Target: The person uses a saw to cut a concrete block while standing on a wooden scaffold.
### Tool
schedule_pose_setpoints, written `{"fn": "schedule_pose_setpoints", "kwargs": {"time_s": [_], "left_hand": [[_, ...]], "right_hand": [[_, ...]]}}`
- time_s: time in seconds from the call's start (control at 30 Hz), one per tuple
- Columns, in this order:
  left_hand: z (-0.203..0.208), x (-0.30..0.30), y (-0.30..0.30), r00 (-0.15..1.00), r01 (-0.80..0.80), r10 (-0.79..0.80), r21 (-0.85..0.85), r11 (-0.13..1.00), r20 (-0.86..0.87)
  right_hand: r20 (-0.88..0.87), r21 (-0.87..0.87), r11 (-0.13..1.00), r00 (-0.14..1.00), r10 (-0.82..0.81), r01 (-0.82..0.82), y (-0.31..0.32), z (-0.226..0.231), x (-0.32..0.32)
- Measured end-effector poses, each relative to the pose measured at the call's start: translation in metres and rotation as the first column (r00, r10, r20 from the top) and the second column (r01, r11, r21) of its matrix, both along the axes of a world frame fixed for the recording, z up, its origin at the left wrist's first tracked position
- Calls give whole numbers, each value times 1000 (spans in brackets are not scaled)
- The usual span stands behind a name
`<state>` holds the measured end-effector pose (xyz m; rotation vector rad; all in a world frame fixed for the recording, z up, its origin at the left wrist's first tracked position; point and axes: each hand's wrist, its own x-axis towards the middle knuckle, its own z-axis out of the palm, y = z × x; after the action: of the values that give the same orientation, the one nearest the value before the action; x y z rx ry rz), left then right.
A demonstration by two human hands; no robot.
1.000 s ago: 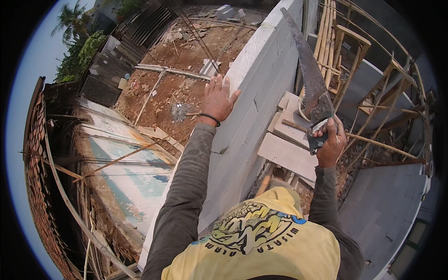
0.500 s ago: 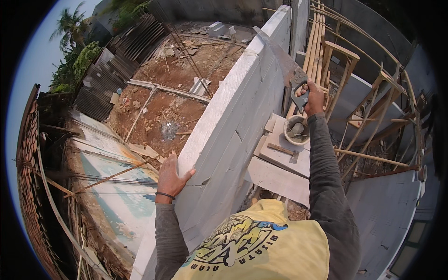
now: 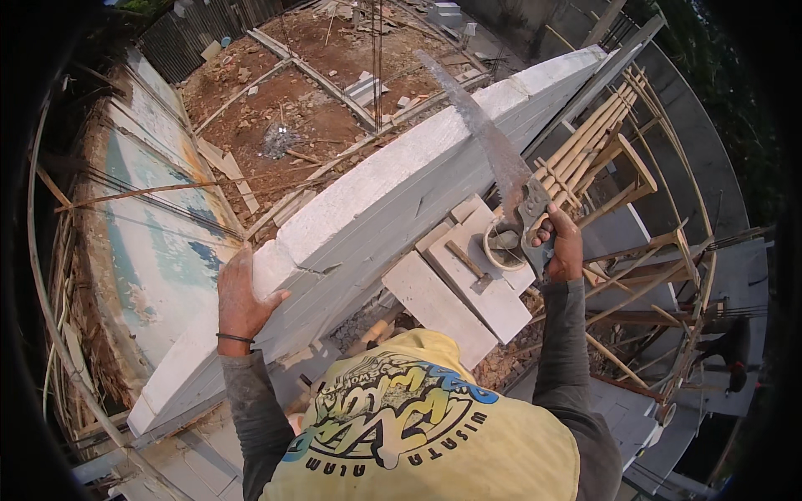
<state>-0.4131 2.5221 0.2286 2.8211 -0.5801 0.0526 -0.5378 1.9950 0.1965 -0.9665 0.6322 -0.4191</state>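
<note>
My right hand point(image 3: 566, 246) is closed round the dark handle of a hand saw point(image 3: 483, 129). The rusty blade points up and away to the left, its far part passing in front of the top of a white block wall point(image 3: 376, 179). At the wall's nearer stretch, my left hand point(image 3: 242, 292) lies on the top edge, fingers stretched out and thumb spread over the near face. It holds nothing. Below the saw handle stands a round bucket point(image 3: 493, 255) with grey stuff inside, partly hidden by the handle. A hammer point(image 3: 468, 265) lies beside it on pale blocks point(image 3: 493, 305).
A bamboo and timber scaffold point(image 3: 622, 179) stands to the right. Beyond the wall, reddish rubble ground point(image 3: 322, 125) holds concrete strips and upright steel bars point(image 3: 378, 67). A lower painted wall point(image 3: 154, 200) runs along the left, with a thin pole point(image 3: 142, 194) across it.
My view has turned, so the wall now slants more to the right. The saw appears lower, still in my right hand. My left hand appears farther left, still on the wall top.
</note>
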Motion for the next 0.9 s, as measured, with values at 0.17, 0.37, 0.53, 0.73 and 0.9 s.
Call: {"fn": "schedule_pose_setpoints", "kwargs": {"time_s": [0.17, 0.37, 0.53, 0.73, 0.9], "left_hand": [[-3, -13, 26, 997, -83, 83, 11, 996, -4], [-9, -9, 28, 999, -35, 37, -42, 998, 40], [-19, -16, 30, 996, -7, 11, -40, 999, 88], [-10, -7, 31, 997, -4, 3, 12, 1000, 76], [-13, -4, 34, 998, 53, -55, 108, 993, 13]], "right_hand": [[115, -28, 997, 991, -65, 69, -53, 20, 32], [117, -36, 992, 987, -113, 117, -136, -9, 113], [-60, -166, 986, 998, 2, -12, -3, 21, 27], [106, -115, 989, 991, -82, 94, 12, 29, 16], [188, 58, 955, 936, -298, 292, -69, -1, 108]]}}
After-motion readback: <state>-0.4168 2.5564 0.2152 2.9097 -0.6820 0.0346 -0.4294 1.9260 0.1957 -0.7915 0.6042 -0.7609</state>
